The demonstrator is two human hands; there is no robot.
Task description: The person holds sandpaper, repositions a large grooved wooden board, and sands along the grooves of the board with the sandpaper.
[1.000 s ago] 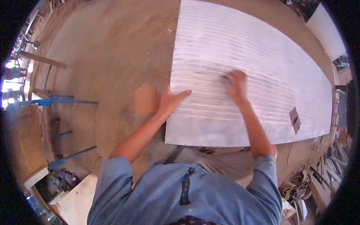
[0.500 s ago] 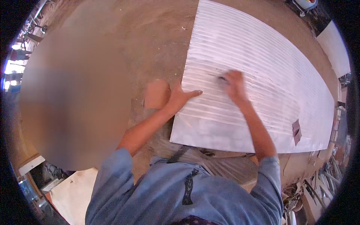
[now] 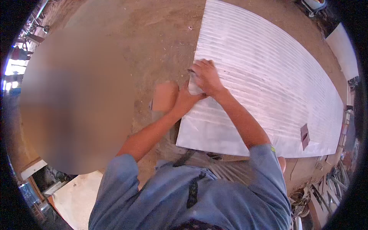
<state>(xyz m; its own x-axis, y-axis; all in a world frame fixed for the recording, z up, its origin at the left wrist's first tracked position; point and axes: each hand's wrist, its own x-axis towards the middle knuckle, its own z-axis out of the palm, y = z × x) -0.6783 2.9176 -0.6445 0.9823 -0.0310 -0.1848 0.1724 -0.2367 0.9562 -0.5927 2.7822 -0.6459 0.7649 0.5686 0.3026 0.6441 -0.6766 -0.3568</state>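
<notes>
A large whitish panel [image 3: 245, 99] with ridged stripes lies low in front of me. My left hand [image 3: 188, 100] rests at its left edge, thumb stretched over the surface and fingers apart along the rim. Just above it, my right hand [image 3: 208, 78] is closed on a small dark piece, apparently sandpaper [image 3: 191, 71], held at that same edge. The fingers hide most of this piece. Farther right, a folded brown piece of sandpaper [image 3: 304, 137] lies on the panel near its lower edge.
Bare brown ground [image 3: 161, 42] surrounds the panel. A rounded brown shape [image 3: 165, 96] sits beside my left hand. A pale board [image 3: 78, 199] is at lower left, another white board [image 3: 343, 51] at upper right. Scrap pieces [image 3: 333, 188] pile up at lower right. A blurred patch covers the left.
My right hand has swept left across the panel with the dark piece, from the ridged middle to the left edge. The left hand stays nearly in place.
</notes>
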